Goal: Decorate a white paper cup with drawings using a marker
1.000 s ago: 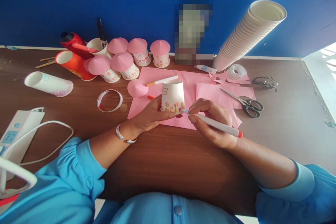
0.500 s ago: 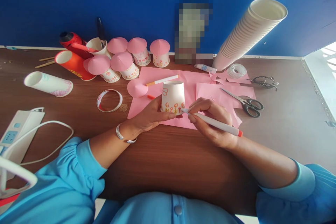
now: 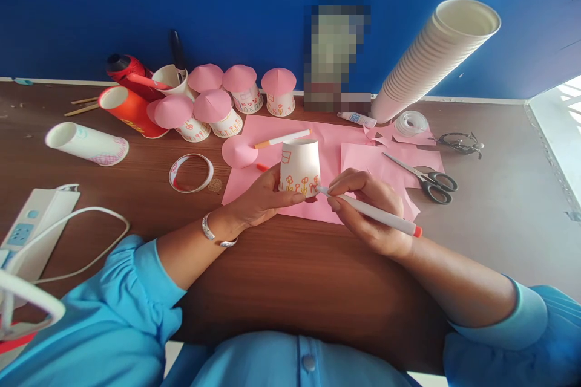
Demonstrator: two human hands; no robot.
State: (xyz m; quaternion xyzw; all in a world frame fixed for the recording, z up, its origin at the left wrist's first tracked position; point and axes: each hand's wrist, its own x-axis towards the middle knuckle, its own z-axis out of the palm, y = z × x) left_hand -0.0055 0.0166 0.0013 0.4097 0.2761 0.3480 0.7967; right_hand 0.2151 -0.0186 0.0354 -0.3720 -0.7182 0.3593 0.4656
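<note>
My left hand [image 3: 265, 198] grips a white paper cup [image 3: 300, 160] upside down, fingers behind it and thumb along its lower edge. Red and yellow flowers and a small window are drawn on the cup's side. In my right hand [image 3: 370, 205] a white marker with a red end [image 3: 379, 213] is pinched. Its tip touches the cup's lower right side, by the flowers. Beneath both hands lies pink paper [image 3: 333, 127]. Just left of the cup are a pink paper cone [image 3: 239, 152] and an orange-capped marker [image 3: 284, 138].
Several decorated cups with pink cone tops [image 3: 212, 106] stand at the back left. A tall cup stack [image 3: 431, 60] leans at the right, near scissors [image 3: 431, 184] and clear tape [image 3: 411, 123]. At left are a tape roll [image 3: 171, 176], a tall paper cup [image 3: 86, 144] and a power strip [image 3: 39, 224].
The marker tip has shifted slightly on the cup's lower right, where the red drawing looks a little fuller. The whole view has moved slightly; both hands keep their holds.
</note>
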